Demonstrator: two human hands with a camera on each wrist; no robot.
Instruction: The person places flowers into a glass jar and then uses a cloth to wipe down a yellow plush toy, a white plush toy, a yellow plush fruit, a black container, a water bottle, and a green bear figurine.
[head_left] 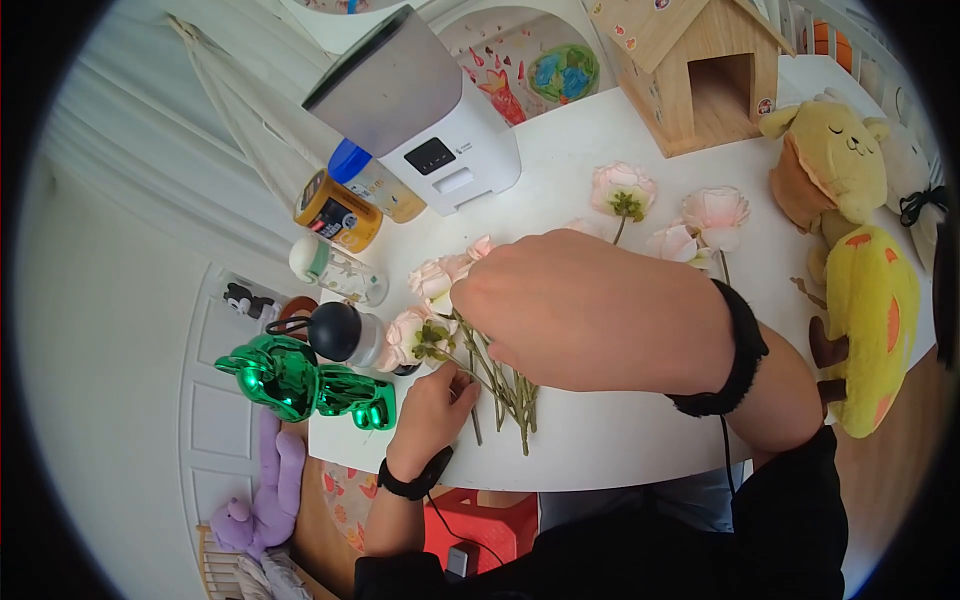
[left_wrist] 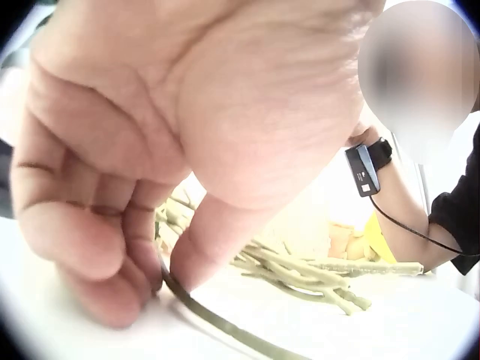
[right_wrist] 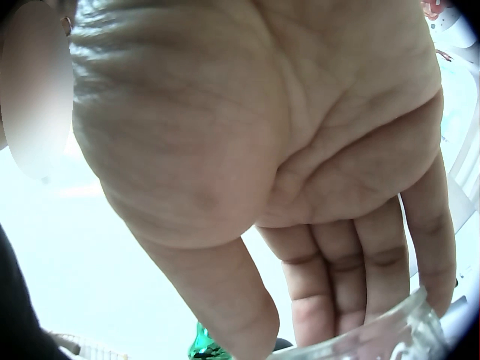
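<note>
Thumb and fingers of the left hand [head_left: 430,420] pinch a green stem [left_wrist: 217,322] in the left wrist view. Its pale pink rose [head_left: 405,340] lies just above that hand. Across the flowers reaches the right hand [head_left: 590,310], its fingertips hidden in the head view. The right hand [right_wrist: 262,142] shows nearly straight fingers with the thumb apart, beside a pale translucent edge [right_wrist: 375,337], perhaps petals. A bunch of stems [head_left: 515,400] lies between the hands, with pink roses [head_left: 435,280] at its upper left. More roses [head_left: 715,215] lie beyond the right hand.
A white dispenser [head_left: 465,150] stands at the back, with a yellow jar [head_left: 340,210] and bottles at left. A shiny green figure [head_left: 290,375] lies near the left edge. A wooden house [head_left: 690,60] and plush toys [head_left: 865,330] are on the right of the white table [head_left: 600,440].
</note>
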